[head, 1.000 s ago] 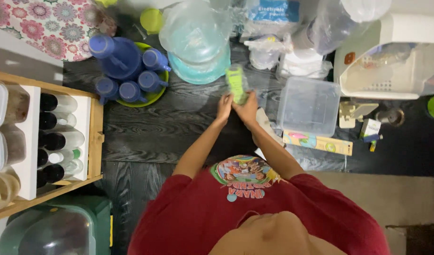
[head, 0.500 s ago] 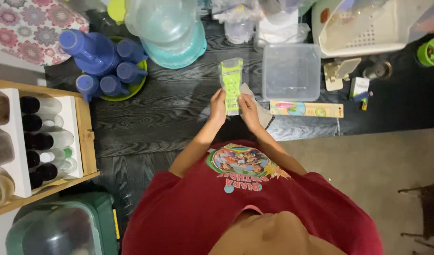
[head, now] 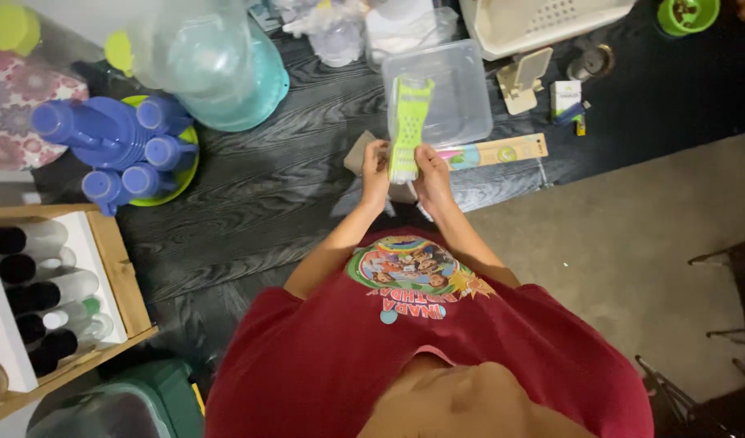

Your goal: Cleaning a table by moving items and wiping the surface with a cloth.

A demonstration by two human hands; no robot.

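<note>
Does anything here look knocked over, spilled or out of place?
Nothing looks spilled or broken. Both hands, left hand and right hand, hold a green packaged item upright. The blue jug and cups sit neatly on a green tray, and the clear plastic box rests flat on the dark surface.

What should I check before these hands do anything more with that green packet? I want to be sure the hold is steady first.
1. Left hand on the green packet: ok, grips its lower left edge.
2. Right hand on the packet: ok, grips the lower right edge.
3. Packet upright: ok, slightly tilted.
4. Packet sealed or open: cannot tell.
5. Clear plastic box behind the packet, free to receive things: ok, looks empty.
6. Long flat carton beside the right hand: ok, lying apart from the hand.
</note>
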